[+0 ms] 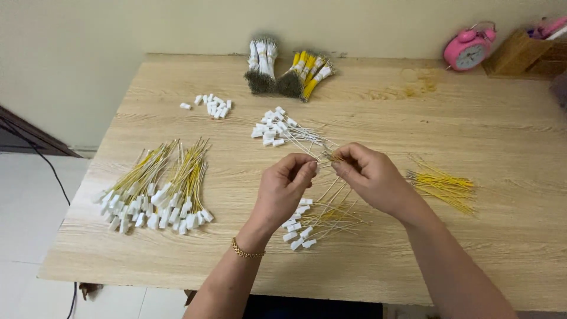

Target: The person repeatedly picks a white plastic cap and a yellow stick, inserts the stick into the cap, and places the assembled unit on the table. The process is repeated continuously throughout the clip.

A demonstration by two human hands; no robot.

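Nearest the camera, the front edge of the wooden table [378, 277] runs across the lower view; both forearms cross it, and the plank between that edge and the hands lies bare. The left wrist carries a gold bracelet [247, 251].

Just beyond the bare strip, a small pile of yellow wires with white connectors [316, 221] lies directly under the hands. Left of it, near the table's left edge, sits a larger fanned heap of finished wires [156, 192]. To the right, a loose bunch of bare yellow wires [443, 184] lies apart from the hands, with open tabletop beyond it.

Above the small pile, the left hand [283, 186] and the right hand [372, 177] meet over the table's middle. The right fingers are pinched closed on a thin wire [329, 156]; its end lies between the two hands. The left fingertips are curled together close beside that end; what they clamp cannot be made out.

Farther back lie white-capped wires [277, 127], loose white connectors [214, 106], and tied wire bundles [286, 74] near the rear edge. A pink alarm clock [469, 50] and a wooden box [522, 53] stand at the far right corner.
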